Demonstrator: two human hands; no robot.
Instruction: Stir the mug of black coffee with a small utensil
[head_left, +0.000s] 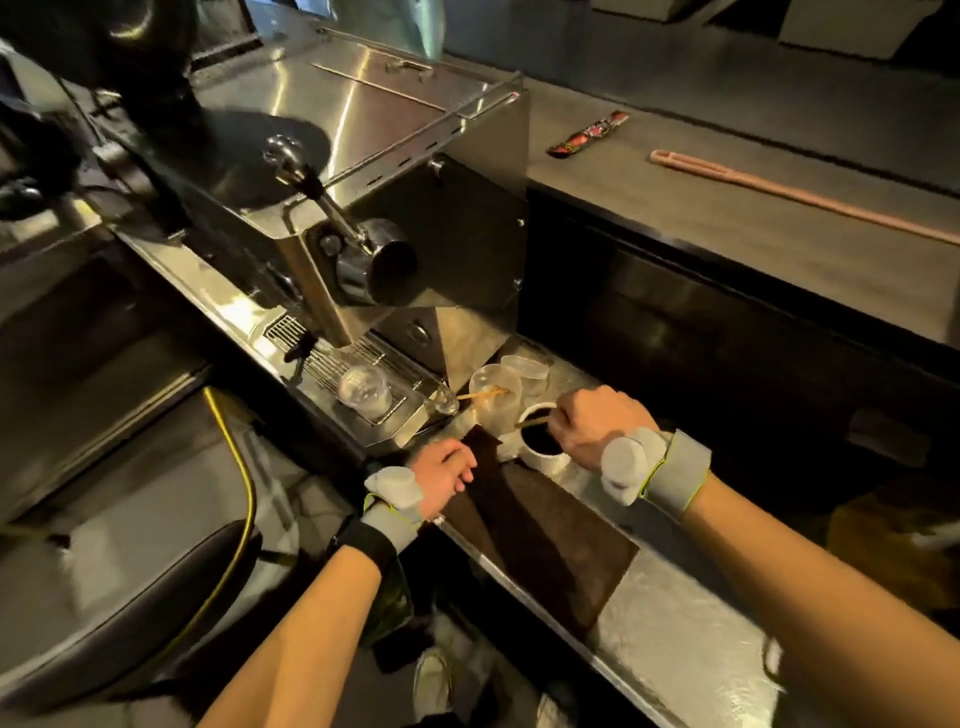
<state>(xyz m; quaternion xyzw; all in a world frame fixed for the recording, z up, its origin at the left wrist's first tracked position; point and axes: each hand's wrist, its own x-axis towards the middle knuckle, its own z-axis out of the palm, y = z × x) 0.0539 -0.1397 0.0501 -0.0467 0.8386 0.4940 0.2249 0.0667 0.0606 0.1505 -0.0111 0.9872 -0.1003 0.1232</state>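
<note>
Brown cloth (540, 530) lies nearest on the steel desk (691, 654), with the left hand (441, 475) curled shut on nothing at its edge. Just beyond, the right hand (592, 423) has its grip pinching a thin wooden stirrer (535, 420) that dips into the white mug (543, 441) of black coffee. Behind the mug stand clear plastic cups (496, 395) beside the espresso machine (363, 208).

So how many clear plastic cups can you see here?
3: one cup on the machine's drip tray, one stick-holding cup beside the coffee mug, another just behind it. Others may be hidden.
</note>
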